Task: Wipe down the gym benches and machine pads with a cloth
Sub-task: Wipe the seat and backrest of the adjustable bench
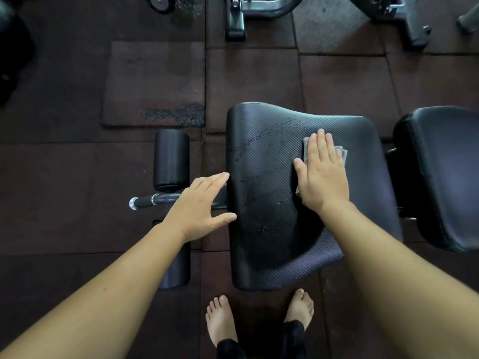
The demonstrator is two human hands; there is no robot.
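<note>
on the seat pad (261,161), right hand (321,174) presses cloth (342,153) flat; left hand (199,211) spread open.

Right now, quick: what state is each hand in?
Left hand: open, fingers straight, at the seat pad's left edge, holding nothing.
Right hand: open, flat, pressing the cloth onto the seat pad.

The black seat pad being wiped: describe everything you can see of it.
The black, ribbed, vinyl-looking seat pad is a broad cushion with rounded corners, lying roughly flat above rubber floor tiles. Droplets streak its far-left part; a darker, damp-looking patch sits mid-pad. The right hand presses a small grey cloth flat on it; the straight fingers of the left hand reach its left edge. Another black pad sits beside it on the right.
</note>
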